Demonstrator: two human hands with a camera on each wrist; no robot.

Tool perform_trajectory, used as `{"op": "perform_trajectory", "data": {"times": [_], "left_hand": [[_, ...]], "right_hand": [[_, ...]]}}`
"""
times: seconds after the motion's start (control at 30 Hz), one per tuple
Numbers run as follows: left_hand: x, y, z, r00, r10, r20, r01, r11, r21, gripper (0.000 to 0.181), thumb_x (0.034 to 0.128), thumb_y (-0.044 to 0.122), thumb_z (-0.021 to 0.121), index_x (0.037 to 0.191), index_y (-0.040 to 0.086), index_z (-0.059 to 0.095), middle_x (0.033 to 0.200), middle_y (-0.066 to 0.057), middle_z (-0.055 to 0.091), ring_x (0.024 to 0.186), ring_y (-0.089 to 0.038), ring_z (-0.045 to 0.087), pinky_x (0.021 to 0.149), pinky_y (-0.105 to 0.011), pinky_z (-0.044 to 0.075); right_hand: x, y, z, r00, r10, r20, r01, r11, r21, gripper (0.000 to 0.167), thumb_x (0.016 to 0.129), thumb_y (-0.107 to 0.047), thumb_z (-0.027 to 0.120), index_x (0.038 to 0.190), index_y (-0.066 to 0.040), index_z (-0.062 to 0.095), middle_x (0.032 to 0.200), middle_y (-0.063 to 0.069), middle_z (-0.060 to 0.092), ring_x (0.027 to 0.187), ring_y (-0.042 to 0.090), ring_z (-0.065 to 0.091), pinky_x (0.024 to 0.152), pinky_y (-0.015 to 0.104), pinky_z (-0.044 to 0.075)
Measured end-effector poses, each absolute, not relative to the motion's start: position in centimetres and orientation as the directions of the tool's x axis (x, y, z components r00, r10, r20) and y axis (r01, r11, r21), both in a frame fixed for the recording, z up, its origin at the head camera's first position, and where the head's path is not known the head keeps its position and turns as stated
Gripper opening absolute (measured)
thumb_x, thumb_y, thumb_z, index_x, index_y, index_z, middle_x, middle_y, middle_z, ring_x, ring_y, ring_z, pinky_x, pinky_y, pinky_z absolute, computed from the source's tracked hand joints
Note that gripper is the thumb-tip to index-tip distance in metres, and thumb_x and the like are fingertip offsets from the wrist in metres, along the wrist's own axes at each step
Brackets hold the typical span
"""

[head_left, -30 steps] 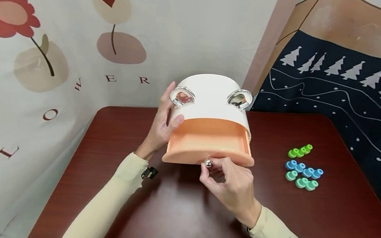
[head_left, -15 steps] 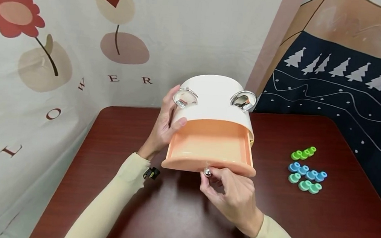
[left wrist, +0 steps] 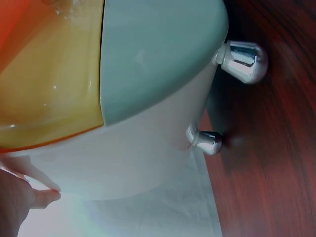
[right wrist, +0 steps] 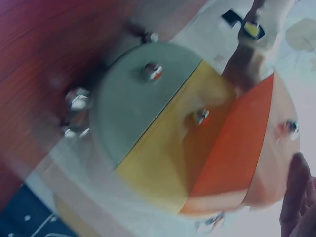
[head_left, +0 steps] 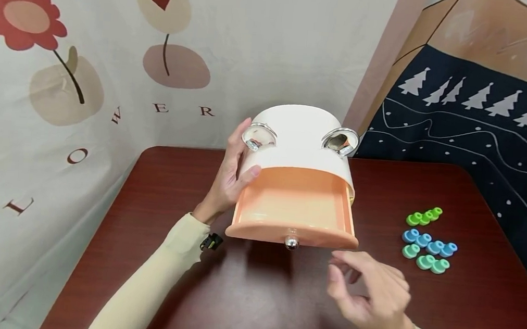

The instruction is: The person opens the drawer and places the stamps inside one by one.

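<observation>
A rounded white drawer cabinet [head_left: 297, 125] with shiny silver ears stands on the table, its peach top drawer [head_left: 248, 231] pulled out. Inside the drawer nothing shows. Along the cabinet's left side rests my left hand [head_left: 224, 187], fingers straight, thumb at the front edge. My right hand [head_left: 374, 297] hovers right of and below the drawer, loosely curled around nothing, apart from the silver knob [head_left: 291, 243]. In the right wrist view, the lower fronts show as an orange drawer [right wrist: 232, 143], a yellow drawer [right wrist: 168, 143] and a grey-green drawer [right wrist: 131, 98].
Small peg-shaped pieces lie in groups to the right on the dark red table [head_left: 476, 308]: lime green pieces [head_left: 414, 219], several blue pieces [head_left: 410, 236] and mint pieces [head_left: 425, 261]. Printed cloth [head_left: 274, 45] hangs behind the table.
The drawer came further out while my right hand pinched its knob. My right hand has since let go and moved right. My left hand stays at the cabinet's side.
</observation>
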State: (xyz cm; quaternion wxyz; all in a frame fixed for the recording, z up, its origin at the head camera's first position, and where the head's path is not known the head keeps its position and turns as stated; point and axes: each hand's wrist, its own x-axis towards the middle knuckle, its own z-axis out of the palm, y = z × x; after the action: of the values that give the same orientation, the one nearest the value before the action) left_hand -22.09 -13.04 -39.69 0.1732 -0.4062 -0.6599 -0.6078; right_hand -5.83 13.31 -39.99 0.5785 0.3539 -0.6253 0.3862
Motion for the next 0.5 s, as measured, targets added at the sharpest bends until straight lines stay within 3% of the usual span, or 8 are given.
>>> {"op": "perform_trajectory", "data": {"times": [0.1,0.23,0.3,0.37,0.5], "left_hand": [[-21.9,-12.9,-39.8,-0.609,0.315,0.728,0.745,-0.087,0.661,0.087,0.0997,0.016,0.057,0.171,0.001,0.010,0.151,-0.019,0.054,0.147,-0.035,0.041,0.120,-0.045,0.031],[-21.8,-12.5,-40.0,-0.597,0.310,0.740,0.751,-0.110,0.652,0.086,0.0996,0.014,0.054,0.171,-0.001,0.008,0.151,-0.020,0.052,0.144,-0.034,0.043,0.119,-0.045,0.031],[-21.8,-12.4,-40.1,-0.589,0.303,0.749,0.757,-0.116,0.643,0.084,0.1003,0.013,0.052,0.170,-0.003,0.009,0.150,-0.022,0.052,0.145,-0.033,0.043,0.120,-0.045,0.030],[-21.8,-12.3,-40.1,-0.582,0.287,0.761,0.767,-0.118,0.631,0.081,0.1010,0.012,0.049,0.169,-0.005,0.010,0.148,-0.024,0.053,0.145,-0.032,0.043,0.121,-0.046,0.028],[-21.7,-12.4,-40.0,-0.579,0.256,0.774,0.779,-0.106,0.618,0.075,0.1030,0.013,0.045,0.168,-0.007,0.013,0.146,-0.023,0.055,0.145,-0.032,0.044,0.123,-0.049,0.026]], "right_hand": [[-6.2,15.2,-40.5,-0.057,0.093,0.994,-0.868,0.487,-0.095,0.032,0.098,-0.019,0.075,0.079,0.006,0.074,0.060,0.009,0.064,0.040,0.010,0.041,0.044,0.017,0.026],[-6.2,18.3,-41.7,-0.152,0.097,0.984,-0.790,0.586,-0.180,0.040,0.101,-0.027,0.073,0.079,0.006,0.073,0.061,0.011,0.062,0.042,0.012,0.039,0.045,0.021,0.025],[-6.2,20.1,-42.6,-0.263,0.056,0.963,-0.727,0.645,-0.236,0.043,0.102,-0.032,0.069,0.083,0.006,0.074,0.065,0.011,0.063,0.045,0.012,0.041,0.046,0.021,0.028],[-6.1,21.9,-43.5,-0.421,0.002,0.907,-0.641,0.707,-0.299,0.043,0.103,-0.035,0.065,0.092,0.005,0.075,0.072,0.008,0.066,0.050,0.011,0.046,0.048,0.020,0.035],[-6.1,24.8,-45.1,-0.723,-0.044,0.690,-0.448,0.790,-0.418,0.035,0.095,-0.027,0.074,0.118,0.000,0.073,0.096,0.004,0.069,0.071,0.013,0.058,0.064,0.018,0.046]]}}
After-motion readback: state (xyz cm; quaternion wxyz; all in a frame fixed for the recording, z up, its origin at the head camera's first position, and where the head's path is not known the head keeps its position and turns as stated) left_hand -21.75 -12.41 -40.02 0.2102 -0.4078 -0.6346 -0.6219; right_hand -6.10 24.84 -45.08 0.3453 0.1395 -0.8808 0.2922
